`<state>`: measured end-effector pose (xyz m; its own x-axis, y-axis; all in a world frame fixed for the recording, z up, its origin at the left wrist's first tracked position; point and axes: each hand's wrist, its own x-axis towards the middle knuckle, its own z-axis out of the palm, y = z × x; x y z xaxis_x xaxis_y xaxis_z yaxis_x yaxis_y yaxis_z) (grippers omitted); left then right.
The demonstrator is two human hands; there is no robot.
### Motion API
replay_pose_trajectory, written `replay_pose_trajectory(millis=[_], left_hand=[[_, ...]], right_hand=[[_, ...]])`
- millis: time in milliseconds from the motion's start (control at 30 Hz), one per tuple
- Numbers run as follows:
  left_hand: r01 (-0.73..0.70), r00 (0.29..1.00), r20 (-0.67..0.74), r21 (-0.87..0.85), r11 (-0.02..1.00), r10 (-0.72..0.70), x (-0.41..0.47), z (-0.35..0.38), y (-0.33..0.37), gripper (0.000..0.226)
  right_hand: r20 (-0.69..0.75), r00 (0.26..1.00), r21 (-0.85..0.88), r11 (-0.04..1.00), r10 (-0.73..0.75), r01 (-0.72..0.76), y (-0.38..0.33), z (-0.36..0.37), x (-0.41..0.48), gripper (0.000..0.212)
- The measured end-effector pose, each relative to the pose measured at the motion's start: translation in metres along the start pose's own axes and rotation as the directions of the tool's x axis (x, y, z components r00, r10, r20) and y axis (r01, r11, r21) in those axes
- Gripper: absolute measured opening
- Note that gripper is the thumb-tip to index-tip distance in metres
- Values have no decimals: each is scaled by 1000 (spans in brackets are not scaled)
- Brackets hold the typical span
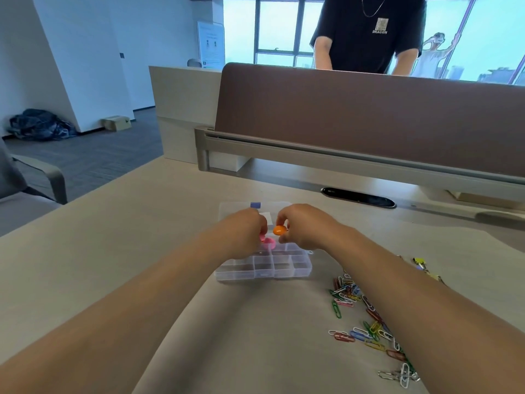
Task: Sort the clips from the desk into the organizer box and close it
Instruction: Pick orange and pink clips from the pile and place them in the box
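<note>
A clear plastic organizer box [264, 270] with several compartments lies open on the desk, its lid [235, 207] folded back flat behind it. Both hands hover over its far compartments. My left hand [247, 233] pinches a pink clip [267, 243] low over the box. My right hand [302, 227] pinches an orange clip [279, 230] just above the box. Several coloured paper clips [366, 322] lie scattered on the desk to the right, partly hidden by my right forearm. A few yellow binder clips [420, 261] lie farther right.
A brown partition screen [369, 115] rises along the desk's far edge, with a dark cable port [358, 197] in front of it. A person in a black shirt [369, 32] stands behind it. A grey chair [31, 183] stands left of the desk.
</note>
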<state>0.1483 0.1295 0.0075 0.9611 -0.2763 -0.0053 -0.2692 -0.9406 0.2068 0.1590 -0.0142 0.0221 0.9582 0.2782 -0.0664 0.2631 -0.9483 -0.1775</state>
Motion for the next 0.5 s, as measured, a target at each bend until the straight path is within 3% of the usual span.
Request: replay_pose_trajectory(millis=[267,500], left_hand=[[-19,995,103,96,995,9,5,-1,2,24],[-46,995,88,83,995,38,10,5,0,21]], right_hand=[[-1,1000,-10,1000,5,-5,0,1,2,30],[3,1000,-32,999,-9,9,-1,1,1,30]])
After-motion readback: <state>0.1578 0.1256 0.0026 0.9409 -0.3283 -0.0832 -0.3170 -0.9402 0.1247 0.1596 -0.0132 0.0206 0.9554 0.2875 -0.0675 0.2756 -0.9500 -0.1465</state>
